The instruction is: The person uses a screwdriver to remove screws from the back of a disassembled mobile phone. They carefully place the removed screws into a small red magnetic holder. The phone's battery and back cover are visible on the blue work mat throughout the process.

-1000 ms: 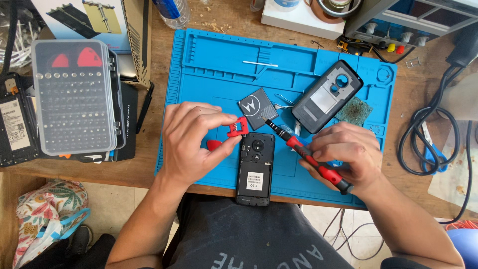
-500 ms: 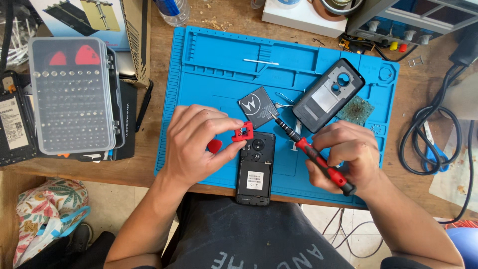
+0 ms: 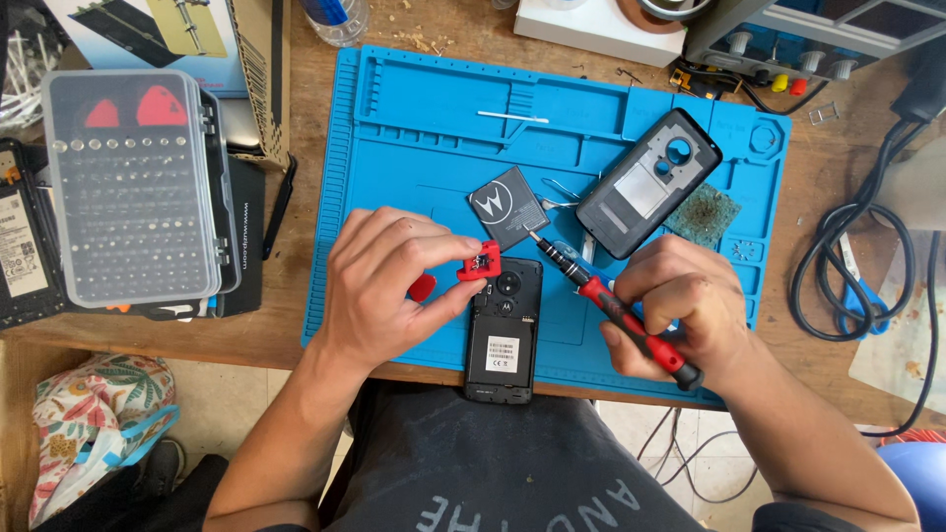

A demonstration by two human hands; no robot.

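A small red clip (image 3: 480, 264), pinched at the top-left corner of an opened black phone (image 3: 503, 330) lying face down; a red-and-black screwdriver (image 3: 611, 307) slants just right of the phone, tip up-left.

Bare forearms, no sleeves reaching wrists; bare hands, no gloves or rings visible; dark grey T-shirt (image 3: 493, 473) with pale lettering.

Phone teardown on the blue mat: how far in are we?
Done: back cover is off and lies on the blue mat, with the battery beside it. In hand: left hand pinches a small red part at the top corner of the opened phone; right hand holds a red-handled screwdriver, tip pointing towards the battery. Left: the phone body looks otherwise intact, so probably most of the strip-down.
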